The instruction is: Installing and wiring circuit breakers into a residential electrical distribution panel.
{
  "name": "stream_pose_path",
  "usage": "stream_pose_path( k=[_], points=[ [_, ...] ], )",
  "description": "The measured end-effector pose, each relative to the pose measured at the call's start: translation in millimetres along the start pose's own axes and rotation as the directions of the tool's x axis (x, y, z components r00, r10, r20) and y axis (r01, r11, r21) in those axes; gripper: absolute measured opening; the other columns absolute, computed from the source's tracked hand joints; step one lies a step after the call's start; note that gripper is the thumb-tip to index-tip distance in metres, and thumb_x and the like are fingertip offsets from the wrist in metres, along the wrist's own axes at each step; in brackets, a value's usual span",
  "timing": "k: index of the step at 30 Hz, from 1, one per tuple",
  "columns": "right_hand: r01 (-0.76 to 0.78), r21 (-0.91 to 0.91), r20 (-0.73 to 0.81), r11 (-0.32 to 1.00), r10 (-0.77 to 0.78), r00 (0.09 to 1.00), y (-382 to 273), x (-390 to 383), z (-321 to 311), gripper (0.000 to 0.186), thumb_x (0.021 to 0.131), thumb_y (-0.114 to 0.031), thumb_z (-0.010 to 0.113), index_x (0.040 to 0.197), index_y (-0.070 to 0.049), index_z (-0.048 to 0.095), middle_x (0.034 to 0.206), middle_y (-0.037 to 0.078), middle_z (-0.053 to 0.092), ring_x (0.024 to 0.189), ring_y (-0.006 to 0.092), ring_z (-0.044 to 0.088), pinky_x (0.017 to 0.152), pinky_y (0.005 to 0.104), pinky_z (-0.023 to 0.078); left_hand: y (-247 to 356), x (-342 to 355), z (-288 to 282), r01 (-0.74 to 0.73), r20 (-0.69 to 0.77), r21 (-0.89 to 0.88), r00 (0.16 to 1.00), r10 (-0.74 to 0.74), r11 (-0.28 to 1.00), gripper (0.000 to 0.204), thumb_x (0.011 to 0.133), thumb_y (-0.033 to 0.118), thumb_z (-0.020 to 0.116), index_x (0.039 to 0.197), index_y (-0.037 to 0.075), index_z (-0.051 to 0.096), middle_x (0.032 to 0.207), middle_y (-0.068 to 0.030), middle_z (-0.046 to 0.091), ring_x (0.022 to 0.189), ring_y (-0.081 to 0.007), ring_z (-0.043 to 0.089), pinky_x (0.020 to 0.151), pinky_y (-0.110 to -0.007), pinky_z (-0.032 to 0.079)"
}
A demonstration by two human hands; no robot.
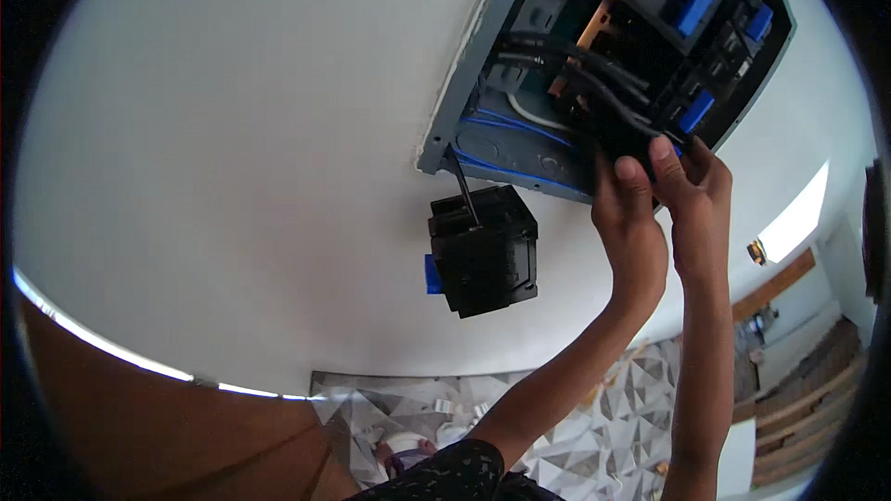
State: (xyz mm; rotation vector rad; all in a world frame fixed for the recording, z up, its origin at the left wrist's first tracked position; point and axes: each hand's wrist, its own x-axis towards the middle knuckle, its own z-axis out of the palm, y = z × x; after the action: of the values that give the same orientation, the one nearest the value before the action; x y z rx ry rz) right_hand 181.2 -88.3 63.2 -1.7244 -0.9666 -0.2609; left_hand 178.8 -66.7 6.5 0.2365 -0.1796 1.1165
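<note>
Slanting down-right, black cables (611, 100) reach left hand (633, 223) and right hand (701, 204), fingers' hold unclear; black block (487, 255) hangs below metal box (466, 97).

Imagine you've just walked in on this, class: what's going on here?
A person has the left hand and right hand close together at the lower edge of an open grey electrical panel in a white wall, by thick black cables. Exactly what their grip holds is hard to tell. Below the panel's lower left corner, a black block with a blue tab hangs from a dark strip.
</note>
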Motion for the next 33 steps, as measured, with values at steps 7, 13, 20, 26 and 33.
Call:
stream_pose_path(
  k=[7, 13, 20, 26, 33],
  points=[
    [-0.015, -0.001, 0.172, 1.000, 0.015, 0.985, -9.0, 5.1, 1.2, 0.047, 0.087, -0.036, 0.071, 0.109, 0.005, 0.060, 0.095, 0.009, 0.066, 0.085, 0.0138, 0.061, 0.080, 0.0284, 0.051, 10.2, 4.2, -1.9, -0.065, 0.052, 0.229, 0.997, 0.054, 0.971, 0.065, 0.103, 0.042, 0.036, 0.147, -0.003, 0.023, 0.111, -0.0232, 0.059, 0.096, -0.0278, 0.064, 0.078, -0.033, 0.051],
    [0.008, -0.222, 0.066, 0.975, 0.007, 0.998, -9.1, 2.2, -5.3, 0.044, 0.088, -0.032, 0.070, 0.109, 0.006, 0.060, 0.095, 0.009, 0.067, 0.082, 0.0135, 0.061, 0.077, 0.0276, 0.051, 4.9, 2.0, 9.8, -0.122, 0.030, 0.145, 0.992, 0.119, 0.982, 0.058, 0.104, 0.041, 0.035, 0.144, 0.001, 0.029, 0.123, -0.0159, 0.055, 0.112, -0.0219, 0.054, 0.098, -0.033, 0.041],
    [-0.022, -0.105, 0.072, 0.994, 0.030, 0.997, -15.3, 1.5, 8.9, 0.041, 0.087, -0.029, 0.071, 0.107, 0.005, 0.062, 0.095, 0.008, 0.067, 0.081, 0.0123, 0.060, 0.076, 0.0263, 0.051, 3.2, 7.6, -3.6, -0.141, 0.102, 0.069, 0.986, 0.134, 0.988, 0.061, 0.104, 0.040, 0.033, 0.150, 0.003, 0.017, 0.136, -0.0151, 0.046, 0.125, -0.0207, 0.045, 0.105, -0.032, 0.034],
    [0.005, -0.073, 0.058, 0.997, -0.001, 0.998, -15.8, 1.2, 8.6, 0.039, 0.086, -0.027, 0.072, 0.106, 0.005, 0.062, 0.094, 0.008, 0.067, 0.080, 0.0120, 0.060, 0.074, 0.0264, 0.051, 16.9, 1.4, 6.3, -0.077, 0.071, 0.040, 0.995, 0.074, 0.996, 0.049, 0.104, 0.037, 0.036, 0.137, 0.000, 0.039, 0.122, -0.0121, 0.056, 0.109, -0.0190, 0.054, 0.096, -0.030, 0.040],
    [-0.015, -0.215, 0.053, 0.977, 0.028, 0.998, -20.4, 0.0, 9.7, 0.035, 0.087, -0.026, 0.072, 0.102, 0.004, 0.062, 0.083, 0.004, 0.066, 0.074, 0.0102, 0.059, 0.068, 0.0258, 0.049, 21.7, 2.4, 12.5, 0.025, -0.095, 0.166, 0.995, -0.010, 0.986, 0.052, 0.104, 0.039, 0.037, 0.135, -0.002, 0.036, 0.111, -0.0181, 0.059, 0.102, -0.0231, 0.058, 0.088, -0.032, 0.045]
  ],
)
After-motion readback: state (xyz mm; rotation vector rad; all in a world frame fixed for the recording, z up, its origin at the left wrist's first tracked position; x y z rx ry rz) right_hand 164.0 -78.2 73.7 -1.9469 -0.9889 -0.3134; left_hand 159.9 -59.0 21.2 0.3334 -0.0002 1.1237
